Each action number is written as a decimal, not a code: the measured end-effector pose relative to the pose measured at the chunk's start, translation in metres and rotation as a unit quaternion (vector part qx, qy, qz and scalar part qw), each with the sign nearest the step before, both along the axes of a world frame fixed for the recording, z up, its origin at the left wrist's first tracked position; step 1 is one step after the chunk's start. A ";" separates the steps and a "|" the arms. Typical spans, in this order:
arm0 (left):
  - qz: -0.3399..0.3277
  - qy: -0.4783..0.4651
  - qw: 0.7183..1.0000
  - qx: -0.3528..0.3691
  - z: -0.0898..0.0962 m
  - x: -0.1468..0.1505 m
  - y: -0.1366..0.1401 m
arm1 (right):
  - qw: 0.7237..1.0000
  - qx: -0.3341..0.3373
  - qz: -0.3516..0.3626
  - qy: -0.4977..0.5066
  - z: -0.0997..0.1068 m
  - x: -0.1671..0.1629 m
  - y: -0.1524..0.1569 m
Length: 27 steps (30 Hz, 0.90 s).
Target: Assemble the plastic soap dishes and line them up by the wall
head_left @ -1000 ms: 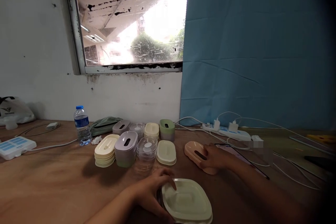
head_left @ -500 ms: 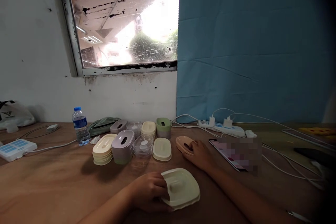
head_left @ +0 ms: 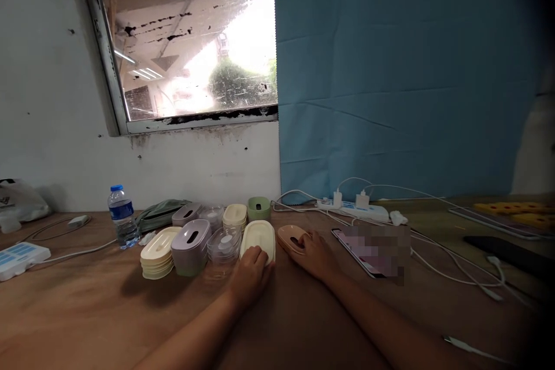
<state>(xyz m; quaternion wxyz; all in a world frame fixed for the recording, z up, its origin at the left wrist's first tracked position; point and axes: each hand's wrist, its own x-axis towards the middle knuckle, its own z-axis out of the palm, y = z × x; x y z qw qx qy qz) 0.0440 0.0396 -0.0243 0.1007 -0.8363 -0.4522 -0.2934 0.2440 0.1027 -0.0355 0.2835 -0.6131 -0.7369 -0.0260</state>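
Observation:
My left hand is closed on the near end of a cream plastic lid, a rounded rectangle with a raised middle. Part of that lid is hidden under the fingers. To its right, my right hand grips a peach lid that has a dark oval slot, fingertips curled at the slot. A stack of clear lids stands just left of the cream lid. Beyond are a lilac stack with a slot, a stack of cream lids and a green stack.
A water bottle and a grey-green pouch stand at the back left. Right of my hands lies a phone, with a power strip and white cables behind it. Another power strip sits far left.
My left hand has carried the cream lid forward from near me to the row of stacks, where another cream lid stood. My right hand stays on the peach lid. The view has turned slightly right.

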 end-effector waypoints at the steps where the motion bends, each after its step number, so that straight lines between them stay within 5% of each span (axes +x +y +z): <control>1: 0.016 0.023 1.000 0.005 -0.001 0.002 0.007 | 1.000 -0.001 0.004 0.002 -0.001 0.001 0.001; 12: 0.071 0.075 0.995 0.000 -0.008 0.003 0.032 | 0.995 -0.012 0.101 0.009 0.004 0.013 0.001; 22: 0.068 0.042 0.997 -0.013 -0.006 -0.003 0.019 | 0.997 0.043 0.000 0.067 0.000 0.014 0.006; 27: 0.027 0.033 0.999 -0.021 -0.002 0.000 0.006 | 0.992 0.095 -0.038 0.078 0.018 0.000 0.021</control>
